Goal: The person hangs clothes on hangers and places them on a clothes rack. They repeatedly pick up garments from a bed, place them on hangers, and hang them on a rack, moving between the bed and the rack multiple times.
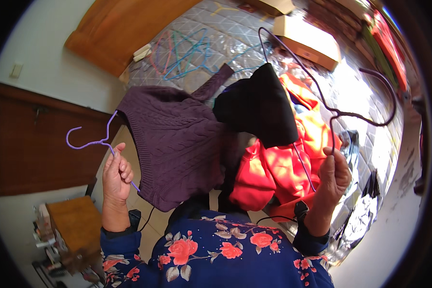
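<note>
My left hand [117, 176] grips one arm of a thin purple clothes hanger [102, 142] below its hook. A dark purple cable-knit sweater [176, 133] hangs from that hanger, its ribbed edge beside my hand and one sleeve pointing away toward the bed. On the other side, my right hand [334, 174] pinches a dark clothes hanger [318, 86] near the hook. A black garment [261, 108] is draped over this hanger's bar and reaches toward the sweater. What kind of garment it is, I cannot tell.
Red clothing [270, 172] lies heaped beneath the black garment, on the near side of a bed with a grey quilted cover [223, 39]. Loose coloured hangers [187, 54] and an open cardboard box [306, 54] are farther back. At lower left stands a small wooden table [75, 219].
</note>
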Demonstrator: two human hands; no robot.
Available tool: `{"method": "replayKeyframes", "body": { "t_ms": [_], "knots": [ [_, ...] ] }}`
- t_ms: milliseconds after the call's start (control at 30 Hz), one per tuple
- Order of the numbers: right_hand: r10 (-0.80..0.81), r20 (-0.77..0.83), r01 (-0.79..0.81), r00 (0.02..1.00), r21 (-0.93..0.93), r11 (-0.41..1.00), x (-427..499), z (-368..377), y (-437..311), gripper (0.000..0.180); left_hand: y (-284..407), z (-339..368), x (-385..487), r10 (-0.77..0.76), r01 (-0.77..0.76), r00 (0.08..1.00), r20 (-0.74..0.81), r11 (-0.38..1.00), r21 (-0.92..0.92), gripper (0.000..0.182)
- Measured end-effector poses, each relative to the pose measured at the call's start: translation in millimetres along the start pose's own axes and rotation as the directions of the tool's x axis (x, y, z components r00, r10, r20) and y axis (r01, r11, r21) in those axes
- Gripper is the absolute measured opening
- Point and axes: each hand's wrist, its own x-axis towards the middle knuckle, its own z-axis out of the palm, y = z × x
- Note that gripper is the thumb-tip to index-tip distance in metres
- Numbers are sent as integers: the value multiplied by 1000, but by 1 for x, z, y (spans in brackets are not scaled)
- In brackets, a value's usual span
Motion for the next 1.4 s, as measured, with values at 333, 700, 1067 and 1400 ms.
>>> {"method": "replayKeyframes", "body": {
  "t_ms": [333, 700, 1067, 1400],
  "knots": [
    [-191, 316, 198, 929, 11, 980, -36, 95, -47, 16, 14, -125, -115, 247, -267, 875, -415, 964, 10, 26],
    [-214, 716, 70, 664, 225, 972, -192, 238, -87, 19, -3, -293, -300, 305, -360, 692, -654, 931, 53, 27],
    [-146, 976, -59, 159, 157, 986, -413, 376, -89, 10, -125, -416, -461, 104, -429, 339, -935, 902, -55, 26],
    [-168, 912, -149, -374, 119, 982, -583, 498, -86, 12, -190, -452, -535, -258, -444, -222, -940, 885, -138, 19]
  ]
}}
